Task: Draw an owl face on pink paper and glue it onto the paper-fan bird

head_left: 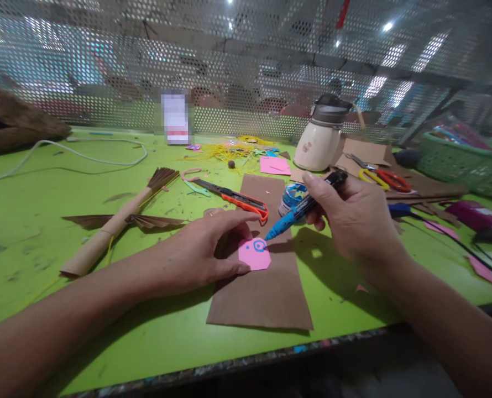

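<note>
My right hand (349,215) grips a black marker pen (299,207), its tip end smeared thickly with blue. The tip is at the upper right edge of a small pink paper piece (254,261) with cut corners, which bears a blue ring and blue dots. My left hand (213,243) holds that piece at its left side, thumb at the lower edge and fingers above. Underneath lies a brown paper strip (262,304). Beside the pen, partly behind it, stands an open small jar (289,199) of blue paint. An orange-handled utility knife (233,197) lies just beyond my left hand.
A rolled brown paper figure (100,240) with pleated wings lies left. Behind are a phone (175,116), yellow shreds (225,152), pink paper (275,165) and a cream bottle (318,143). Scissors (378,174), a green basket (465,163) and a black cable (449,232) are right.
</note>
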### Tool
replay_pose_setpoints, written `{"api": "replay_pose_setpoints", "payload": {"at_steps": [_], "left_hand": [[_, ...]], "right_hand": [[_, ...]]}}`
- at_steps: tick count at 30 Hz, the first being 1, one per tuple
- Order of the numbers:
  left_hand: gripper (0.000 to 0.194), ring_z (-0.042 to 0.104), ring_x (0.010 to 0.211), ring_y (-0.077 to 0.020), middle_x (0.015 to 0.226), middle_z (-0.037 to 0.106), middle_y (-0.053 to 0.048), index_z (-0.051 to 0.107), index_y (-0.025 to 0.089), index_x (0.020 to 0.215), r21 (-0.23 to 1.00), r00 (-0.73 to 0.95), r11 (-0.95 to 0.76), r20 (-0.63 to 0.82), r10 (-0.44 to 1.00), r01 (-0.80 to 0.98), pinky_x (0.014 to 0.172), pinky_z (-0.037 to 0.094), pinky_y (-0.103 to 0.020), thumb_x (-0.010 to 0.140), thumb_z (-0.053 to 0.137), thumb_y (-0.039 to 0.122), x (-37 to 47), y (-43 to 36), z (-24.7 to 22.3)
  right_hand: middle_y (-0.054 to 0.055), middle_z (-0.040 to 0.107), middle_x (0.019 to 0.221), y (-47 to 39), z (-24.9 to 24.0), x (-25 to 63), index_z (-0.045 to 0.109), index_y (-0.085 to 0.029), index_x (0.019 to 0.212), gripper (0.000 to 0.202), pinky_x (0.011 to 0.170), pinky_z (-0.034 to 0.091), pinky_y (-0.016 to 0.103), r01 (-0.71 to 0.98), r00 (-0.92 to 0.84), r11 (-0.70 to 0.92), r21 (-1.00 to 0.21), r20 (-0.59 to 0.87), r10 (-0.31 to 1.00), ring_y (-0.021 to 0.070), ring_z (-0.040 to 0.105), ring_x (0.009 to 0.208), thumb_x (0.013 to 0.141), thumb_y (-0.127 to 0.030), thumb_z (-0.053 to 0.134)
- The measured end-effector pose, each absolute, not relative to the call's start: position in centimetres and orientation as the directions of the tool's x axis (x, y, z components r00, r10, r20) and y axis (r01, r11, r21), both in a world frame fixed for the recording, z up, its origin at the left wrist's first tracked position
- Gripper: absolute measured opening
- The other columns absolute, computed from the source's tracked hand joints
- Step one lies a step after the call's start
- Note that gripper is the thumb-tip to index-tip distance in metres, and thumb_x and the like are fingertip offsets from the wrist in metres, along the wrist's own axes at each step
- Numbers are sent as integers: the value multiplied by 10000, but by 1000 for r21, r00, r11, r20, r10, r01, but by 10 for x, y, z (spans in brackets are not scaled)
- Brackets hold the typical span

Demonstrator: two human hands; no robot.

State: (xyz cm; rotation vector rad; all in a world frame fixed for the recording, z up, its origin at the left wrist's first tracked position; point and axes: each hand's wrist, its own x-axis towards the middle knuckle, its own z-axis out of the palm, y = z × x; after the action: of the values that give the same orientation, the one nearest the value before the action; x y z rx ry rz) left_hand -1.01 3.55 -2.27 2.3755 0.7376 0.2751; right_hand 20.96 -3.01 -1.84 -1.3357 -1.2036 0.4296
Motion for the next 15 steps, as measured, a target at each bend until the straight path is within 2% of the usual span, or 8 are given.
{"api": "replay_pose_setpoints", "payload": {"at_steps": [9,15], "left_hand": [[583,574,980,-216,1126,627,-42,488,236,1342,618,831,-663,29,556,422,842,462,-335,794,676,300,-10,33,-20],[560,562,939,-222,1030,626,-46,494,215,1335,579,824,-694,66,563,428,808,459,-339,804,650,299,-11,30,-20]], "right_hand": [[0,562,425,-28,-12,209,597,-210,504,415,340,350,250,309,472,282,-908,404,783,87,454,350,799,-485,694],[-13,575,473,-26,-6,215,690,-185,716,260,364,354,243,97,501,375,-922,371,782,99,486,396,822,-422,677]]}}
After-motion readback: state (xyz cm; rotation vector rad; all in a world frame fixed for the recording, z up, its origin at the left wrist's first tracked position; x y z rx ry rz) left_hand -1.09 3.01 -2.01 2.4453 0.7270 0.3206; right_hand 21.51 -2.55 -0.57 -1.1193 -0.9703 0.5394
